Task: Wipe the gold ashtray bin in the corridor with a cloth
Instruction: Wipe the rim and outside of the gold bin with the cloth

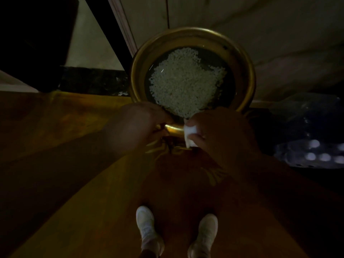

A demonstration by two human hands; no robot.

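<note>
The gold ashtray bin (245, 71) stands against the wall, seen from above, with a round gold rim and a dark tray of white pebbles (184, 81). My left hand (137, 123) grips the near rim of the bin. My right hand (217, 131) is shut on a small white cloth (189, 135), pressed against the near gold edge just below the rim. The bin's body below the rim is mostly hidden by my hands.
A yellow and red patterned carpet (74, 146) covers the floor, and my two white shoes (149, 229) stand on it. A dark plastic bag (312, 138) lies at the right. A pale wall (260, 25) rises behind the bin and a dark door frame (104, 25) at left.
</note>
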